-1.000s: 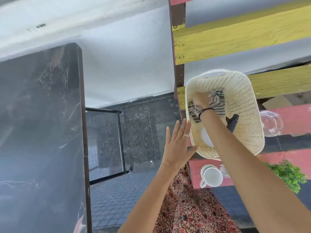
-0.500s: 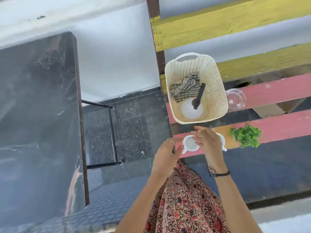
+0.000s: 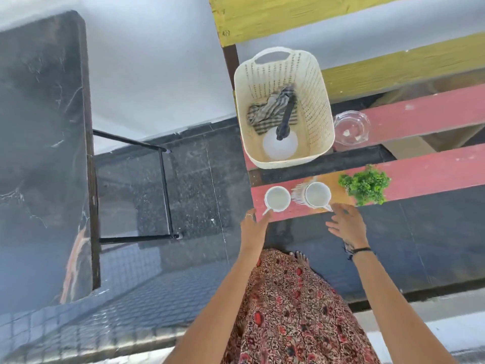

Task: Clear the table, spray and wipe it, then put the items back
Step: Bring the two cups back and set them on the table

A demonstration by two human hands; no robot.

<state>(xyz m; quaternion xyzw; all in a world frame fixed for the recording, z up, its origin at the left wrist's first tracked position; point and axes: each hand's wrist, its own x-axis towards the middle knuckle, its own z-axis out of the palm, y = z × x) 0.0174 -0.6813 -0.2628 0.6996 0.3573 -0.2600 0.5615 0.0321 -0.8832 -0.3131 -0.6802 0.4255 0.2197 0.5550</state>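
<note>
Two white mugs stand on the red bench slat [image 3: 433,177]: the left mug [image 3: 277,198] and the right mug [image 3: 318,194], with a small holder of toothpicks [image 3: 299,195] between them. My left hand [image 3: 253,227] is open, its fingertips beside the left mug's handle. My right hand [image 3: 347,227] is open just below the right mug's handle. A cream basket [image 3: 317,101] behind holds a striped cloth [image 3: 267,111] and a spray bottle [image 3: 280,143]. The dark marble table [image 3: 39,153] stands bare on the left.
A clear glass bowl [image 3: 351,127] sits right of the basket. A small green plant [image 3: 366,183] stands right of the mugs. Yellow and red bench slats run to the right. The table's black leg frame [image 3: 165,190] stands over dark floor tiles between table and bench.
My right hand left the cloth in the basket and came down to the mugs. Both hands then drew back a little from the mugs. The view shifted toward the bench's front.
</note>
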